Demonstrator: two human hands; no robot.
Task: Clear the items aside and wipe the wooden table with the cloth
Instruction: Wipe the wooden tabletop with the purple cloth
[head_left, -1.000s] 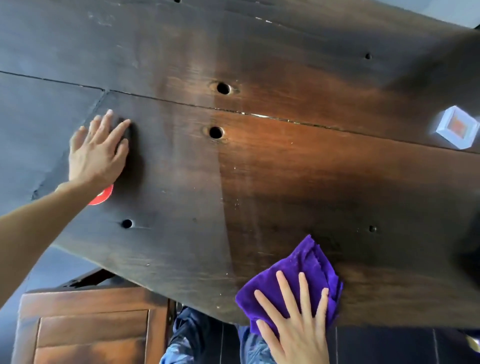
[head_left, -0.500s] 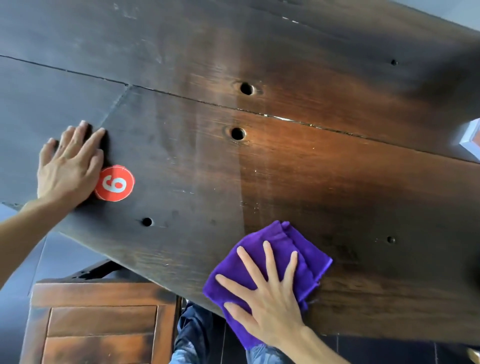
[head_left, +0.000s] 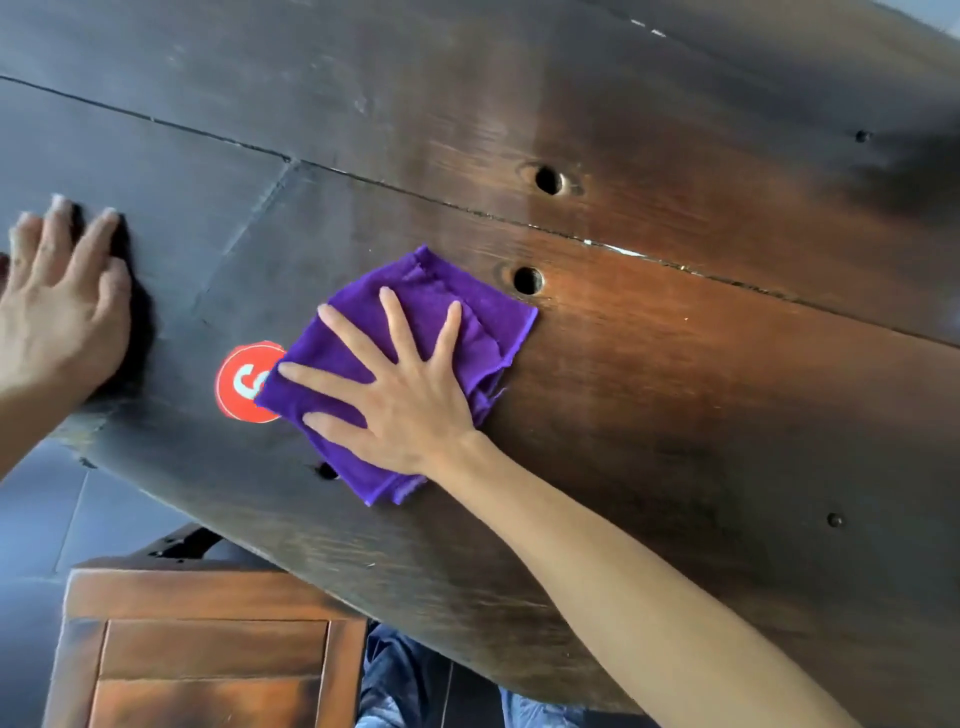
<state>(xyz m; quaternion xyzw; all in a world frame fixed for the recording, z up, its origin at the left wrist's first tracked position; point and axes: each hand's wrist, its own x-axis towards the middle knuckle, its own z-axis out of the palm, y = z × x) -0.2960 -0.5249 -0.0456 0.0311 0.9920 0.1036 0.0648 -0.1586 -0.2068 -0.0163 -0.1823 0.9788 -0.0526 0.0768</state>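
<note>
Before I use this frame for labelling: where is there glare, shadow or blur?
Head view: glare brightens the table in a reddish band right of the cloth. Head view: the far right corner falls into dark shadow. Head view: the left hand is motion-blurred, fingertips smeared; the right hand and the sticker are sharp.

The wooden table (head_left: 675, 389) is dark-stained plank wood with plain grain, a soft sheen in the lit middle band and duller, matt wood toward its left edge; knot holes and a cracked seam break the surface. The purple cloth (head_left: 467, 317) is soft, matt, slightly fuzzy fabric with stitched hems. The round red sticker (head_left: 236, 384) looks smooth, like paper. The wooden chair (head_left: 208, 649) below the near edge is glossier, reddish varnished wood
</note>
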